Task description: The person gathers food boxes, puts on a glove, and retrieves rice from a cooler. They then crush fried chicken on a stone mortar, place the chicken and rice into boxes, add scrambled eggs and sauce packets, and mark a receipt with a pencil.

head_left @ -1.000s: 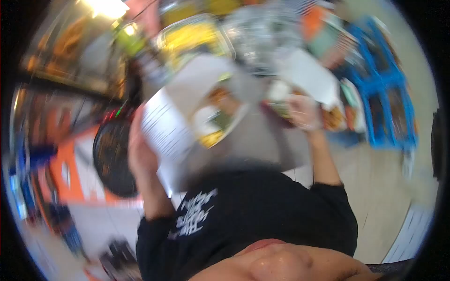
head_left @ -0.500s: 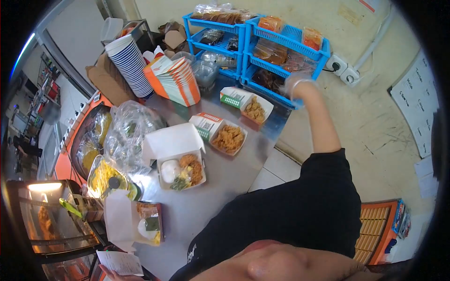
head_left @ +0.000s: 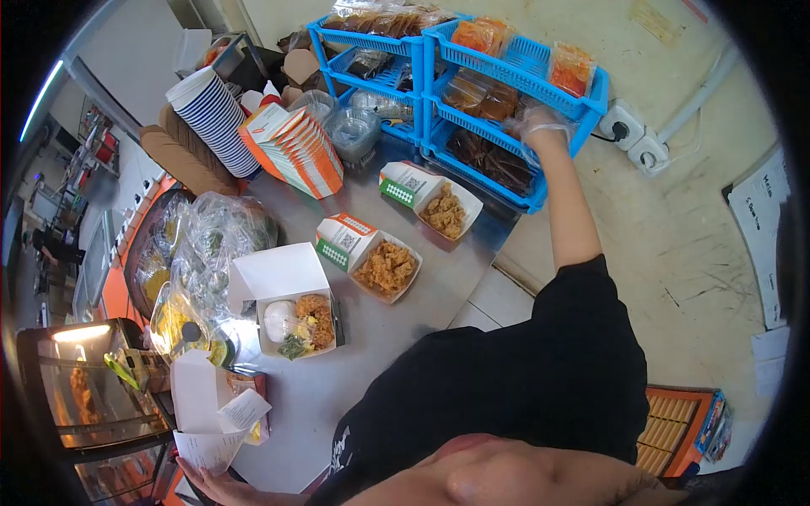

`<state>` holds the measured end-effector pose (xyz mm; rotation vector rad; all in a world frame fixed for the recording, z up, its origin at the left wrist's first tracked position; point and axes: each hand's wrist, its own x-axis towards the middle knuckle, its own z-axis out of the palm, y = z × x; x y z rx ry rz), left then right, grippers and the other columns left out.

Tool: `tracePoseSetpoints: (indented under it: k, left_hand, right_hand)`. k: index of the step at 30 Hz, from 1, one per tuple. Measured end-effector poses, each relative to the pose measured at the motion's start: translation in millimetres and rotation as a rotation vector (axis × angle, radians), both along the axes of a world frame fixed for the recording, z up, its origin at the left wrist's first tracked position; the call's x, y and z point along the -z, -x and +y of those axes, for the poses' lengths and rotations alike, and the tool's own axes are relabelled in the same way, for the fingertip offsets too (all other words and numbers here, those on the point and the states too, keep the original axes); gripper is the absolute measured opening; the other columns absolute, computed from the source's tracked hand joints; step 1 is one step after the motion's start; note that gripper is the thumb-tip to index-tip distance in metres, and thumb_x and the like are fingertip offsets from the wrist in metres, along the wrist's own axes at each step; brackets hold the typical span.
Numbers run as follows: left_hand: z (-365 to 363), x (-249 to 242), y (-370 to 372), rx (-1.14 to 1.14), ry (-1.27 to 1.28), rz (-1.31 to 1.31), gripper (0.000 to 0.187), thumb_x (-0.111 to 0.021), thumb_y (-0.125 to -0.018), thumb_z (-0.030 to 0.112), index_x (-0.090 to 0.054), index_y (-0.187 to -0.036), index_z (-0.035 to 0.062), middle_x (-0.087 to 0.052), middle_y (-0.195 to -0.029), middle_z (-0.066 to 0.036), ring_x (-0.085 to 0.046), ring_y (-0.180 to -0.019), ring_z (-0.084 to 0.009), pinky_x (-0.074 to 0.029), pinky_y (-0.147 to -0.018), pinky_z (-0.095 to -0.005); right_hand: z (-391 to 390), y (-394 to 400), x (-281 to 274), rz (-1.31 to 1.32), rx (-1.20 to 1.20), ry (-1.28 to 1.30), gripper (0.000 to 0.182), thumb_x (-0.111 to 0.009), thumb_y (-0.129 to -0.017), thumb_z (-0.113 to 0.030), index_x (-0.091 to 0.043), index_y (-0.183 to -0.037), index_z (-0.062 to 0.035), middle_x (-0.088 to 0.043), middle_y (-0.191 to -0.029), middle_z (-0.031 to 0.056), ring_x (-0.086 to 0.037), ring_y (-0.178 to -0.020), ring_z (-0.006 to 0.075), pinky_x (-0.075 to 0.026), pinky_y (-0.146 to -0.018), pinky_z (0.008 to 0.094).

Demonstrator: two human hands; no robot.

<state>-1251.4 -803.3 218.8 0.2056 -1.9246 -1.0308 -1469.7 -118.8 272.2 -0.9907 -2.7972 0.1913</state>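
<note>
My left hand (head_left: 221,487) is at the bottom left, its fingers closed on a printed paper receipt (head_left: 209,449). The receipt partly covers an open white food box (head_left: 196,384). My right hand (head_left: 547,126), in a clear plastic glove, reaches into the middle tier of a blue plastic rack (head_left: 525,78), by packets of brown sauce (head_left: 483,94). Its fingertips are hidden there, so I cannot see whether they grip anything. Another open box (head_left: 278,274) holds white rice, fried chicken and greens. Two paper trays of fried chicken (head_left: 386,268) (head_left: 443,211) lie on the steel table.
Stacked paper cups (head_left: 215,122), folded orange-and-white cartons (head_left: 291,152) and clear plastic cups (head_left: 350,135) stand at the back. Plastic bags (head_left: 224,240) lie on the left, near a lit glass warmer (head_left: 93,388). Wall sockets (head_left: 633,135) are right of the rack.
My right hand has moved from the rack's right side into its middle tier. My left hand has raised the receipt over the near box. The view has shifted slightly.
</note>
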Motion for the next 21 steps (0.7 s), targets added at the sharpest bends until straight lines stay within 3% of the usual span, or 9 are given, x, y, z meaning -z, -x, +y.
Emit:
tracePoseSetpoints:
  k: [1, 3, 4, 9, 12, 15, 19, 20, 21]
  left_hand:
    - [-11, -2, 2, -0.004, 0.005, 0.000, 0.052, -0.053, -0.081, 0.028, -0.046, -0.119, -0.0068, -0.043, -0.122, -0.023, -0.043, -0.112, -0.0335, -0.036, -0.091, -0.0443]
    - [-44, -9, 11, -0.163, -1.065, -0.103, 0.030, -0.030, -0.094, 0.024, -0.045, -0.116, 0.0100, -0.046, -0.122, -0.023, -0.047, -0.110, -0.0377, -0.041, -0.087, -0.0465]
    - [34, -14, 6, 0.012, -0.430, -0.075, 0.059, -0.044, -0.082, 0.031, -0.031, -0.132, 0.0016, -0.028, -0.136, -0.019, -0.028, -0.125, -0.0353, -0.022, -0.102, -0.0479]
    - [-2, 5, -23, 0.003, -0.092, -0.113, 0.054, -0.041, -0.086, 0.031, -0.032, -0.131, 0.0019, -0.028, -0.136, -0.018, -0.028, -0.125, -0.0310, -0.021, -0.103, -0.0453]
    - [-1, -7, -36, -0.066, -0.230, -0.101, 0.055, -0.042, -0.084, 0.029, -0.033, -0.131, 0.0031, -0.027, -0.137, -0.017, -0.027, -0.126, -0.0323, -0.020, -0.103, -0.0471]
    - [-4, -14, -49, -0.122, -0.232, -0.097, 0.055, -0.044, -0.082, 0.028, -0.034, -0.131, 0.0042, -0.026, -0.137, -0.017, -0.026, -0.126, -0.0336, -0.019, -0.103, -0.0490]
    - [-11, -17, -65, -0.131, -0.055, -0.192, 0.055, -0.044, -0.081, 0.021, -0.032, -0.131, 0.0013, -0.029, -0.136, -0.014, -0.025, -0.127, -0.0296, -0.019, -0.104, -0.0456]
    - [-10, -23, -65, -0.101, -0.176, -0.151, 0.054, -0.044, -0.081, 0.019, -0.032, -0.131, 0.0005, -0.030, -0.135, -0.015, -0.027, -0.126, -0.0299, -0.021, -0.103, -0.0449]
    - [-8, -26, -66, -0.058, -0.297, -0.082, 0.052, -0.043, -0.082, 0.017, -0.033, -0.130, -0.0004, -0.031, -0.134, -0.015, -0.028, -0.125, -0.0302, -0.023, -0.102, -0.0443]
  right_hand:
    - [-11, -2, -4, -0.046, 0.039, -0.087, 0.039, -0.057, -0.078, -0.032, -0.057, -0.111, -0.0106, -0.050, -0.121, 0.0147, -0.049, -0.110, 0.0303, -0.041, -0.090, 0.0408]
    - [-18, 3, -6, -0.090, 0.074, -0.169, 0.039, -0.055, -0.079, -0.030, -0.056, -0.112, -0.0094, -0.048, -0.122, 0.0150, -0.048, -0.111, 0.0311, -0.041, -0.090, 0.0414]
    - [-15, 13, -5, -0.012, 0.167, -0.069, 0.040, -0.054, -0.080, -0.029, -0.053, -0.114, -0.0080, -0.046, -0.124, 0.0149, -0.046, -0.113, 0.0313, -0.041, -0.091, 0.0407]
    - [9, 13, 15, 0.266, 0.100, -0.176, 0.041, -0.049, -0.083, -0.023, -0.046, -0.120, -0.0047, -0.046, -0.125, 0.0159, -0.048, -0.111, 0.0322, -0.043, -0.089, 0.0408]
    - [2, 10, 27, 1.076, 0.112, 1.184, 0.028, -0.041, -0.087, -0.016, -0.050, -0.109, -0.0009, -0.054, -0.107, 0.0186, -0.055, -0.097, 0.0323, -0.049, -0.076, 0.0473]
    - [-4, 6, 50, 0.908, -0.138, 1.906, 0.028, -0.041, -0.088, -0.019, -0.052, -0.107, -0.0017, -0.058, -0.099, 0.0176, -0.057, -0.090, 0.0348, -0.046, -0.081, 0.0542]
    - [-85, 9, 62, 0.216, -0.846, 2.520, 0.024, -0.041, -0.087, -0.016, -0.053, -0.103, -0.0031, -0.058, -0.098, 0.0130, -0.058, -0.089, 0.0265, -0.049, -0.078, 0.0423]
    - [-126, 8, 69, 0.106, -0.825, 2.578, 0.024, -0.041, -0.087, -0.016, -0.053, -0.103, -0.0031, -0.058, -0.098, 0.0130, -0.058, -0.089, 0.0265, -0.049, -0.078, 0.0423]
    - [-172, 0, 68, 0.305, -0.861, 1.968, 0.023, -0.045, -0.086, -0.018, -0.054, -0.102, -0.0033, -0.059, -0.094, 0.0089, -0.058, -0.085, 0.0199, -0.049, -0.073, 0.0344]
